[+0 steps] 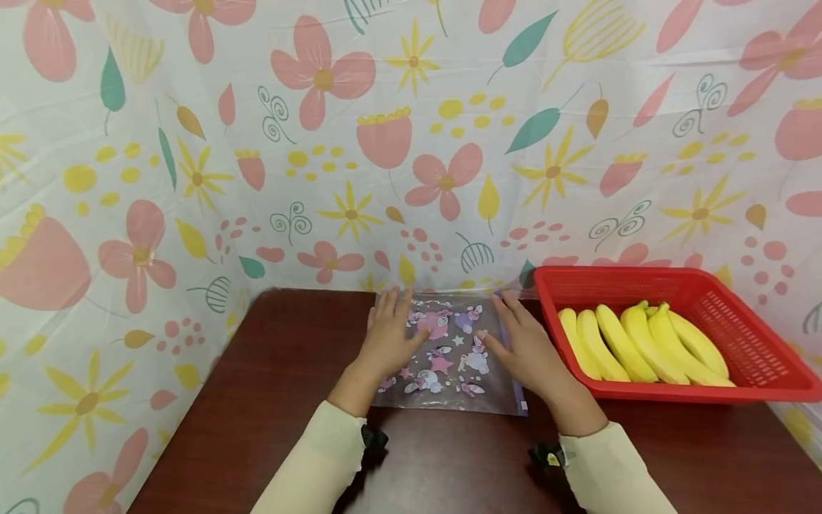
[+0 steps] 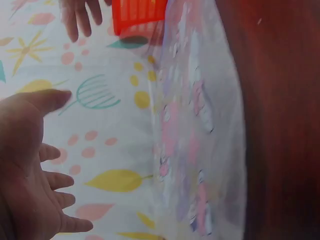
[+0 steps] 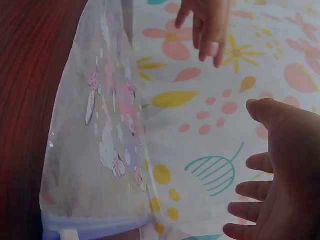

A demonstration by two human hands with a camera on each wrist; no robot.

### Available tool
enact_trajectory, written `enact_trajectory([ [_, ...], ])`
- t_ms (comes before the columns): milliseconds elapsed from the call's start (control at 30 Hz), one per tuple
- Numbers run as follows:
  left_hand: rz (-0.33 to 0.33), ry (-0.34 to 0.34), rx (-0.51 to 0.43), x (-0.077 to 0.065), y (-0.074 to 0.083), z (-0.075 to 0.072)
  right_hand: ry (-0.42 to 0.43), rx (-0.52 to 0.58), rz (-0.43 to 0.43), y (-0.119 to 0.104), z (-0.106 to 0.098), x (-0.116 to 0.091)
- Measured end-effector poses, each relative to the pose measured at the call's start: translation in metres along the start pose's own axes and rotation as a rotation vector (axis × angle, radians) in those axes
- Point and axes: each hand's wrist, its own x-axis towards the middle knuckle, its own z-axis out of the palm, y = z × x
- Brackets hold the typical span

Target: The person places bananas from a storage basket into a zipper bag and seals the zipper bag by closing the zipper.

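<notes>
A clear zip bag (image 1: 443, 364) printed with pink and white cartoon figures and stars lies flat on the dark wooden table. Its purple slider edge (image 3: 100, 226) runs along the right side. Over the bag's left part is my left hand (image 1: 390, 339), fingers spread and holding nothing. My right hand (image 1: 523, 346) is over the right edge, its fingers also extended with nothing in them. Both wrist views show a gap between each hand, the left (image 2: 30, 170) and the right (image 3: 285, 170), and the bag.
To the right stands a red plastic basket (image 1: 780, 364) with several yellow bananas (image 1: 648, 343) in it. Behind the table (image 1: 257, 428) hangs a white flower-print cloth (image 1: 411, 235), which also covers the left side.
</notes>
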Motion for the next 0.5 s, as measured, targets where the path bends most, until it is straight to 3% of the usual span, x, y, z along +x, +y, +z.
enact_trajectory([
  [367,0.066,0.013,-0.096,-0.008,0.009,0.009,-0.048,-0.001,0.047,0.003,-0.001,-0.004],
  [500,0.063,-0.026,-0.099,-0.01,0.012,0.012,-0.066,0.001,0.074,0.004,0.002,-0.005],
])
